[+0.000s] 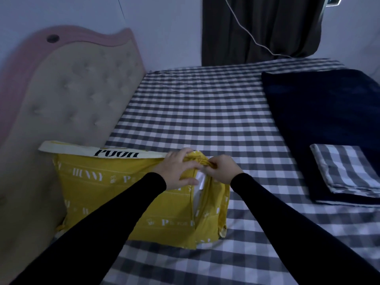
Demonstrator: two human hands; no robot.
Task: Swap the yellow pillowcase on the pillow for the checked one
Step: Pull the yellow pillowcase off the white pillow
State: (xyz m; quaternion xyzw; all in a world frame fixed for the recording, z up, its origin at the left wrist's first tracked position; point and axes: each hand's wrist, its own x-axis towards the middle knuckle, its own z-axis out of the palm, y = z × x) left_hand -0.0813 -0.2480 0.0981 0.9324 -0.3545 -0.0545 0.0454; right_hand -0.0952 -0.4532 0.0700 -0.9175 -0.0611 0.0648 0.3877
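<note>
With the left hand pressing the yellow pillowcase and the right hand pinching its opening flap, a hard tug between them might tear the seam.

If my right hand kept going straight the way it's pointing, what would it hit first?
Your right hand points left toward your left hand, and it already pinches the bunched edge of the yellow pillowcase. Going on, it would probably meet the left hand's fingertips first, though depth is hard to judge.
</note>
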